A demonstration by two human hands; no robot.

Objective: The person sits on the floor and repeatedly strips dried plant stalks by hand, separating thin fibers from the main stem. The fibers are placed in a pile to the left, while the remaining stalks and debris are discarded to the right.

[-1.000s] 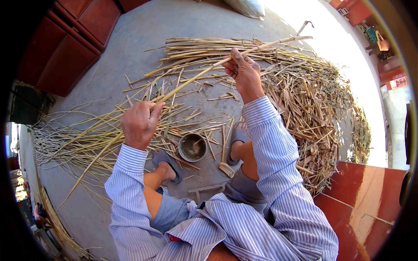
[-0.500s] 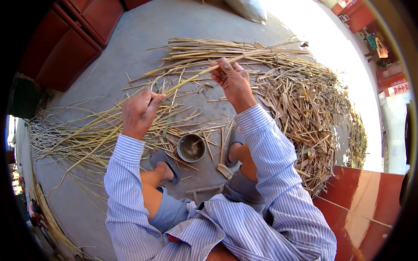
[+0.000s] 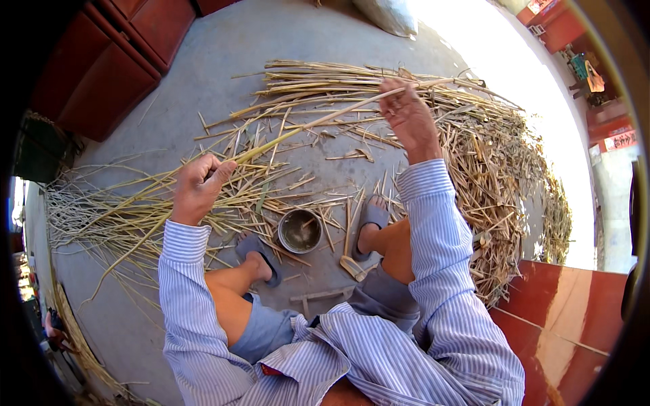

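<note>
The left hand (image 3: 200,186) is grasping a long stalk (image 3: 325,120), thumb pointing along it. The right hand (image 3: 412,123) is hovering farther forward, fingers raised beside the stalk, which is slanting above the floor (image 3: 210,74); its grip's closure is remaining unclear.

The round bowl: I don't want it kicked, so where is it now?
In the head view, the round bowl sits near the centre, just right of the left sandal.

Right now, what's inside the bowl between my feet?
Inside the bowl is what looks like murky liquid, with a slim brown piece towards its upper right. The liquid hides the bottom, so anything lying there can't be seen.
</note>
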